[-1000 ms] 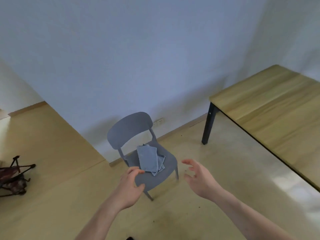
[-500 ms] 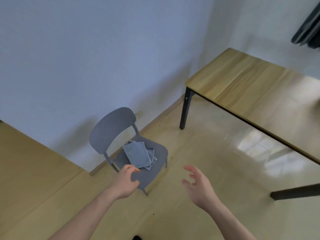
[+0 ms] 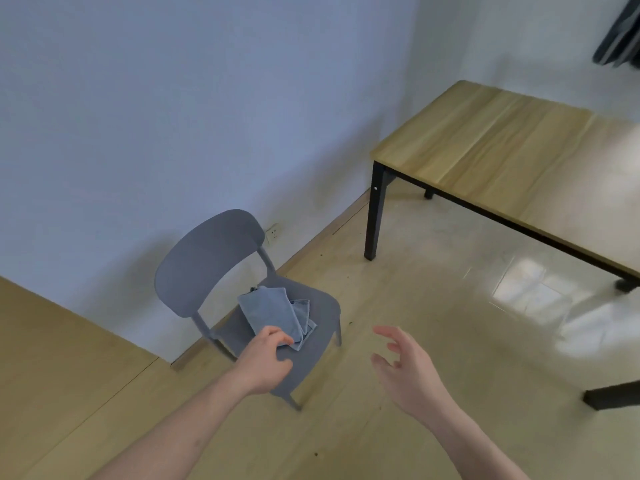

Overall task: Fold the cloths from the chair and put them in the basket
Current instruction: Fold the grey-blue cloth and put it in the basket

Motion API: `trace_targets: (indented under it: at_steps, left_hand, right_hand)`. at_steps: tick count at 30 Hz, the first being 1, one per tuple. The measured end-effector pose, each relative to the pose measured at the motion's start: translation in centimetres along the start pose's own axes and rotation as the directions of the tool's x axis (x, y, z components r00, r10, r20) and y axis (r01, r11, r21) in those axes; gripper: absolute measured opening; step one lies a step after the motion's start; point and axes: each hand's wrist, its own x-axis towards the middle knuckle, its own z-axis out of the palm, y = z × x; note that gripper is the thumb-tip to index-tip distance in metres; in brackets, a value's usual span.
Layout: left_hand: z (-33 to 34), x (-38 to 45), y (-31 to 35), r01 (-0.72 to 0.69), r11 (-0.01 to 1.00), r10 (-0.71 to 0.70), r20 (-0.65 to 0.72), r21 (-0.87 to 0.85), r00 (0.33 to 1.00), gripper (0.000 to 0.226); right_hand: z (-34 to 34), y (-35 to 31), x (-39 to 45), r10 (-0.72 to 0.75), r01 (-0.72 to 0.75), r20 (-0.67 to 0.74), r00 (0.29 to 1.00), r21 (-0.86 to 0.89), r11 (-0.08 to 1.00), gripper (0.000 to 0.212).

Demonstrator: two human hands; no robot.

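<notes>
1. A grey chair (image 3: 214, 258) stands in the lower middle of the frame, its back toward the pale wall (image 3: 173, 98) and its seat facing the lower right.
2. A small pile of light blue cloths (image 3: 273, 311) lies on the chair seat, the top one flat and others poking out beneath it on the right, one showing a dark striped edge.
3. The left hand (image 3: 265, 362) reaches in from the lower left and sits over the near edge of the pile, fingers curled down; whether they actually pinch the cloth cannot be told.
4. The right hand (image 3: 405, 365) hangs in the air to the right of the chair, over the floor (image 3: 415, 289), fingers spread and relaxed, holding nothing.
5. A wooden table (image 3: 502, 150) with black legs fills the upper right of the frame.
6. A wall socket (image 3: 273, 232) sits low on the wall just behind the chair.
</notes>
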Motion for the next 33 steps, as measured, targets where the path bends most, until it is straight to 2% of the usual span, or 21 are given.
trace_targets:
  at_steps: [8, 14, 17, 21, 24, 28, 33]
  left_hand:
    - [11.5, 14.8, -9.6, -0.055, 0.996, 0.058, -0.045, 0.064, 0.997, 0.045]
    - [18.4, 22.6, -15.8, -0.090, 0.988, 0.113, -0.200, 0.122, 0.973, 0.058]
    - [20.9, 24.6, -17.9, -0.122, 0.967, 0.187, -0.297, 0.223, 0.937, 0.061]
    - [22.1, 26.1, -19.5, -0.190, 0.939, 0.307, -0.449, 0.287, 0.839, 0.046]
    - [22.0, 26.3, -20.0, -0.244, 0.920, 0.372, -0.489, 0.307, 0.789, 0.029]
    - [21.1, 25.7, -20.3, -0.295, 0.902, 0.414, -0.435, 0.317, 0.799, 0.031]
    - [19.8, 25.2, -20.2, -0.298, 0.889, 0.429, -0.403, 0.348, 0.808, 0.021]
  right_hand:
    - [12.3, 12.7, 8.2, 0.007, 0.000, -0.094, 0.996, 0.068, 0.998, 0.039]
    - [20.0, 20.5, 13.4, -0.050, 0.060, -0.137, 0.989, 0.073, 0.996, 0.040]
    - [22.7, 23.3, 15.2, -0.060, 0.074, -0.152, 0.987, 0.091, 0.993, 0.039]
    - [25.5, 25.9, 16.7, -0.110, 0.128, -0.166, 0.980, 0.105, 0.986, 0.038]
    - [26.7, 26.7, 17.2, -0.116, 0.138, -0.169, 0.979, 0.124, 0.983, 0.038]
    - [26.5, 26.0, 17.0, -0.127, 0.149, -0.141, 0.982, 0.157, 0.976, 0.038]
    - [25.4, 25.1, 16.4, -0.158, 0.189, -0.176, 0.972, 0.176, 0.966, 0.036]
